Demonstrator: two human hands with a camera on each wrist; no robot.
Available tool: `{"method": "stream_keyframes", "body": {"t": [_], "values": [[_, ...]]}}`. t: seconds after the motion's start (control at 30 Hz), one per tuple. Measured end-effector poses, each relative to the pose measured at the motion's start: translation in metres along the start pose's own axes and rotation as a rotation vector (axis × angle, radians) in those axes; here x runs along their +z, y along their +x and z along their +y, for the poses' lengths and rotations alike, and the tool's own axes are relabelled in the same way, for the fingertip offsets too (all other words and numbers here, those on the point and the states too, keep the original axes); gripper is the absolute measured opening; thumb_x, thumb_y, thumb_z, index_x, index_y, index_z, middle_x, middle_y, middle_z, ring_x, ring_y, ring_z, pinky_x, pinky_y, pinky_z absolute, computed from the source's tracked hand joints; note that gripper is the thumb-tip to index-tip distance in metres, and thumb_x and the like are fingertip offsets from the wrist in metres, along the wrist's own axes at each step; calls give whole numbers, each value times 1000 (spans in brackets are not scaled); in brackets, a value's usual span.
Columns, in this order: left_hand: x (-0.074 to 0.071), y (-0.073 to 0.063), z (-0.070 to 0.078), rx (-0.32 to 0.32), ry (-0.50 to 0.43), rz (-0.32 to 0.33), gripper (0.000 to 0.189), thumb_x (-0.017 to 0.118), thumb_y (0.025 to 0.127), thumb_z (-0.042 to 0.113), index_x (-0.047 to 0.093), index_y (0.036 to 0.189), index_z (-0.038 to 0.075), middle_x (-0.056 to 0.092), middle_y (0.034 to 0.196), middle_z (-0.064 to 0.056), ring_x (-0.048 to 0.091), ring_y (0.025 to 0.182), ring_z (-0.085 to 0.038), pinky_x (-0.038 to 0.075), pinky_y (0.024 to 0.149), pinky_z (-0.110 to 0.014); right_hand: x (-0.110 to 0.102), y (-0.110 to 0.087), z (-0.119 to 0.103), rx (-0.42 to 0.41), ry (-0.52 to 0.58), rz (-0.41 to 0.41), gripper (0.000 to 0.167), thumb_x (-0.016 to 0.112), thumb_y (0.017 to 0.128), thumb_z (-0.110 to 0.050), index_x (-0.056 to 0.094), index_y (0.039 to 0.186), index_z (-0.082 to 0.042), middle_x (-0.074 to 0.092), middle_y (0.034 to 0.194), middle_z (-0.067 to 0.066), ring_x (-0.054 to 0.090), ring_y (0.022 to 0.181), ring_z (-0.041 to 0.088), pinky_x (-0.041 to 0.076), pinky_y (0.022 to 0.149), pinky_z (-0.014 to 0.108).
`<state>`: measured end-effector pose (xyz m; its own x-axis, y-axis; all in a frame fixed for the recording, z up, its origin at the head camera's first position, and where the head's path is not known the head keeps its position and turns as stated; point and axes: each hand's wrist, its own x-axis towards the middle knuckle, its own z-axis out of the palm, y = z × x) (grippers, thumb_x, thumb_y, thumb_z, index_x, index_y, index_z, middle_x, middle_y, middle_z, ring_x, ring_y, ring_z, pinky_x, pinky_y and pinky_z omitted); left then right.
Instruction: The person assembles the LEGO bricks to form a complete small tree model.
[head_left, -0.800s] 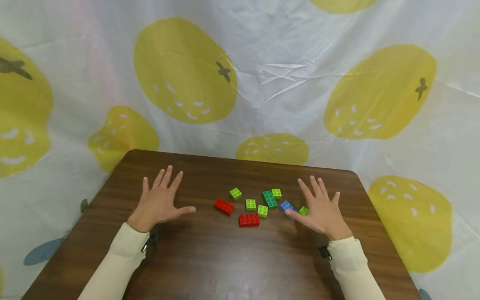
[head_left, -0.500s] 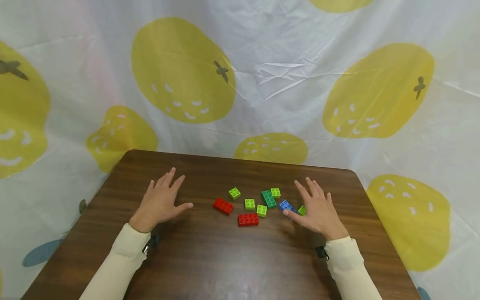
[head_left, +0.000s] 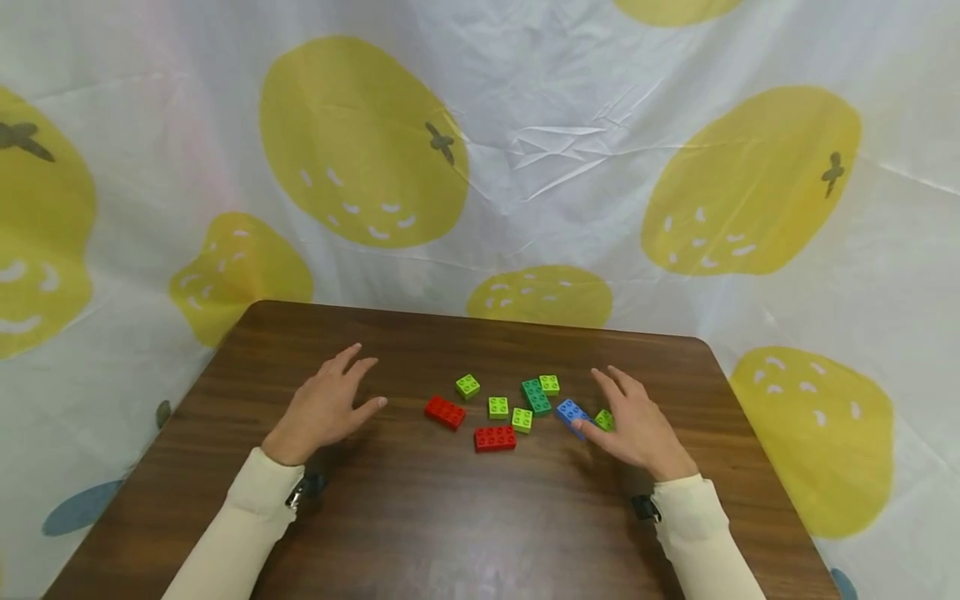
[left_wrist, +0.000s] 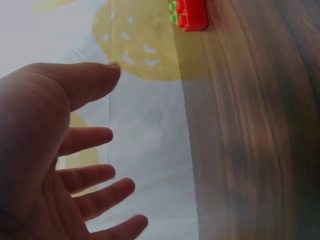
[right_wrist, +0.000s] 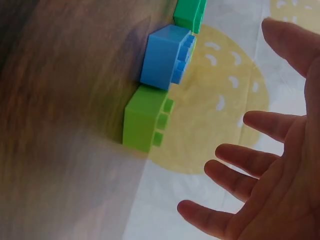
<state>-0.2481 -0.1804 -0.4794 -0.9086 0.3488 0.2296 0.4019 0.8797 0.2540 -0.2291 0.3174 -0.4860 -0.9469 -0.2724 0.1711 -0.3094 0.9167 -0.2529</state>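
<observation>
My left hand (head_left: 324, 410) hovers over the left part of the table, fingers loosely extended and nothing in it. Nearest to it is a red brick (head_left: 445, 412); a second red brick (head_left: 495, 439) lies closer to me. The right hand (head_left: 637, 423), also holding nothing, is above the right side with its fingers apart. Its thumb overlaps a blue brick (head_left: 572, 414) in the head view. Beside that lies a lime green brick (head_left: 603, 420). In the right wrist view the fingers are apart from the blue brick (right_wrist: 166, 57) and the lime brick (right_wrist: 145, 119).
A dark green brick (head_left: 536, 397) lies mid-table among small lime bricks (head_left: 498, 407), studs up. The brown wooden table (head_left: 420, 533) ends at a rounded back edge. Behind it hangs a white curtain (head_left: 540, 208) with yellow fruit prints.
Both hands have lowered slightly and their spread fingers have drawn a little closer together. The bricks keep their places on the table; the head view has shifted slightly.
</observation>
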Motion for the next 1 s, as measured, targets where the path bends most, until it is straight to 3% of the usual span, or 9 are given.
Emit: {"method": "stream_keyframes", "body": {"t": [0.33, 0.63, 1.0], "values": [[15, -3, 6, 19, -135, 81, 57, 76, 98, 38, 61, 143, 7, 54, 151, -21, 63, 129, -41, 57, 96, -59, 9, 5, 0, -14, 102, 7, 80, 70, 99, -53, 43, 159, -8, 45, 159, 24, 44, 146, 46, 44, 111, 68], [26, -4, 18, 20, -226, 72, 50, 79, 97, 33, 65, 138, 8, 61, 139, -17, 67, 122, -37, 57, 98, -55, 15, 8, -7, -65, 185, 48, 65, 71, 101, -43, 53, 152, -6, 56, 150, 20, 54, 138, 43, 45, 111, 64], [36, -5, 40, 21, -310, 6, 46, 78, 97, 30, 67, 136, 9, 63, 136, -15, 68, 119, -35, 56, 99, -55, 22, 8, -14, -101, 261, 50, 55, 74, 100, -36, 61, 144, -4, 65, 140, 16, 64, 128, 37, 53, 103, 58]]}}
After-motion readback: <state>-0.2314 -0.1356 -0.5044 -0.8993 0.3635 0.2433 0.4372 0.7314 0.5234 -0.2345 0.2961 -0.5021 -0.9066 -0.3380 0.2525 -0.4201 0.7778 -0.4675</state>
